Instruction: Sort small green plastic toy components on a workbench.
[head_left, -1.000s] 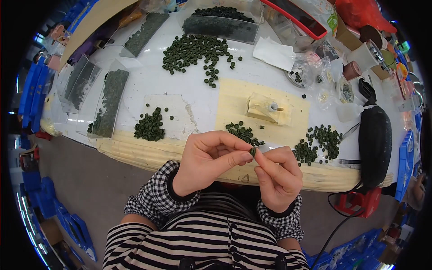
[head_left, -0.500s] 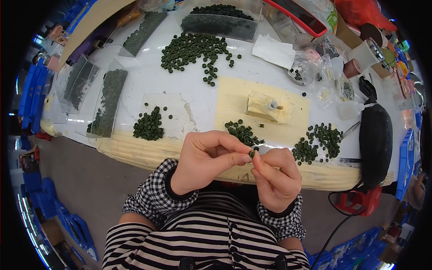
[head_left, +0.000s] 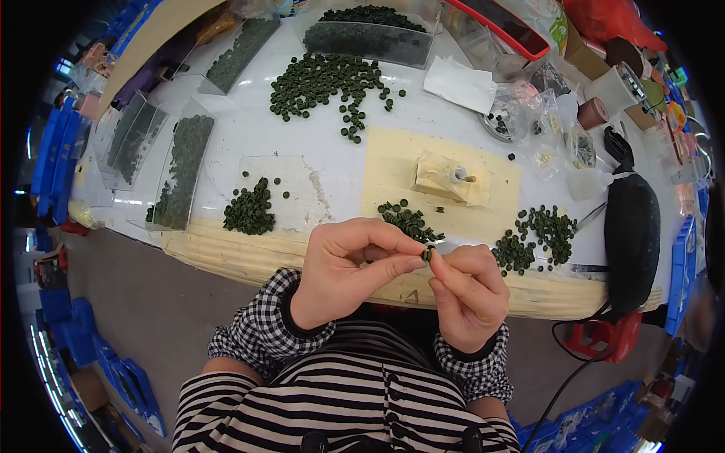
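Observation:
My left hand point(head_left: 343, 275) and my right hand point(head_left: 473, 294) meet over the table's front edge. Between their fingertips is a small dark green round piece point(head_left: 427, 255), pinched from both sides by thumbs and index fingers. Just beyond the fingers lies a heap of similar green pieces point(head_left: 406, 220), partly on a yellow sheet point(head_left: 495, 219). A second heap point(head_left: 249, 209) is to the left, and a looser group point(head_left: 547, 230) spreads to the right of my right hand. On the sheet stands a yellow taped block point(head_left: 438, 181) with a small metal post.
A larger spread of green pieces point(head_left: 325, 83) lies farther back, before a clear bin point(head_left: 370, 41). Clear trays point(head_left: 181, 174) line the left. White paper point(head_left: 459, 84), plastic bags point(head_left: 547, 143) and a black elongated bundle point(head_left: 633, 234) with a cable occupy the right.
The fingertips have shifted slightly, and the green piece now shows turned more edge-on between them. My right hand's fingers have spread a little. The heaps look the same.

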Demonstrator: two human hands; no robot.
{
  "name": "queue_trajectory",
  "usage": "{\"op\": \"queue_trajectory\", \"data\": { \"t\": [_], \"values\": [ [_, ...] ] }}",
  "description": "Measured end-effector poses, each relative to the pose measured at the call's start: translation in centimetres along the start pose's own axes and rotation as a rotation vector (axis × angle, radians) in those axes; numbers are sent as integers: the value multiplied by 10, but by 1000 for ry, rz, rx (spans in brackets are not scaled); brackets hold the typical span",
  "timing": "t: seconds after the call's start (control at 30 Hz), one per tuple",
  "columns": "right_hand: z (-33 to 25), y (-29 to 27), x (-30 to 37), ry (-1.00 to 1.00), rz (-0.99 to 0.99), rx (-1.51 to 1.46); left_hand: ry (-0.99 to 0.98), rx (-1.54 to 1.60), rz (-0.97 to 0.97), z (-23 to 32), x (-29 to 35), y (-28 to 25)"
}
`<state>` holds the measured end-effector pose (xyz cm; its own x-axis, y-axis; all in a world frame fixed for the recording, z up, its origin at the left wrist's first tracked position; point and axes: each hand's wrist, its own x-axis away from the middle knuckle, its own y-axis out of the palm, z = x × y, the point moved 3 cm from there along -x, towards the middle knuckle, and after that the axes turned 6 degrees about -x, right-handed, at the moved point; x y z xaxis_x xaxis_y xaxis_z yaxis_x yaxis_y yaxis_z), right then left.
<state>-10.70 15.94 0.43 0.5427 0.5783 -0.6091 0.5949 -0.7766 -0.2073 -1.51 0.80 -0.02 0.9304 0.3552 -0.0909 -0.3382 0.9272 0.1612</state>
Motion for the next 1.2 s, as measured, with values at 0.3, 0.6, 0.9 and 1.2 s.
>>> {"op": "queue_trajectory", "data": {
  "t": [0.3, 0.6, 0.9, 1.2],
  "values": [
    [2, 1, 1, 8, -13, -29, 176, -259, 19, 7, -3, -1],
    [2, 1, 1, 23, -7, -31, 33, -156, 6, 5, -3, -2],
    [2, 1, 2, 42, -13, 11, 28, -207, 11, 9, -4, -1],
    [5, -2, 10, 190, 128, 0, 207, -875, 141, 10, -7, -11]
  ]
}}
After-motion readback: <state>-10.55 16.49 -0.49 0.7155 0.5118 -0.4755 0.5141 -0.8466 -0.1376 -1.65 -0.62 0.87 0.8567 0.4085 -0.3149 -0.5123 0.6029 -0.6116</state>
